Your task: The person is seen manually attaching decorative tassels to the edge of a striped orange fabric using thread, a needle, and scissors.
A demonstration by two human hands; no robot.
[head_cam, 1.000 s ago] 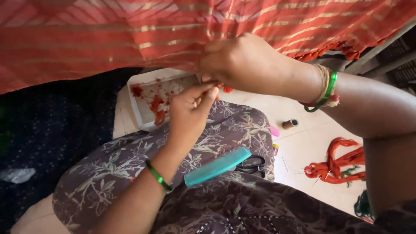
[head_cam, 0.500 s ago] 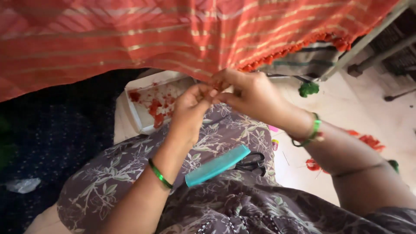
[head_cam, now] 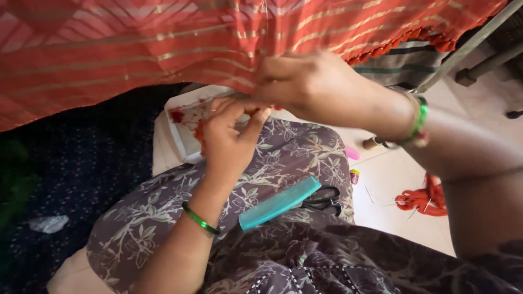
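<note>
A red cloth with gold stripes (head_cam: 136, 49) hangs across the top of the view. My right hand (head_cam: 310, 84) pinches its lower edge near the middle. My left hand (head_cam: 229, 139) is raised just below, fingertips meeting the right hand's fingers at the cloth edge; something small and red shows between them, too blurred to name. A green bangle sits on each wrist. On my lap, covered in grey flowered fabric (head_cam: 152, 218), lie a teal comb (head_cam: 278, 203) and black scissors (head_cam: 324, 198).
A white tray (head_cam: 182, 141) with red bits stands on the floor behind my left hand. A heap of red thread (head_cam: 422, 198), a pink item (head_cam: 352, 153) and a small spool (head_cam: 372, 142) lie on the pale floor at right. Dark patterned cloth (head_cam: 76, 179) covers the left.
My right hand has moved left and down along the cloth edge to meet my left hand. The view has shifted, so the cloth fills more of the top.
</note>
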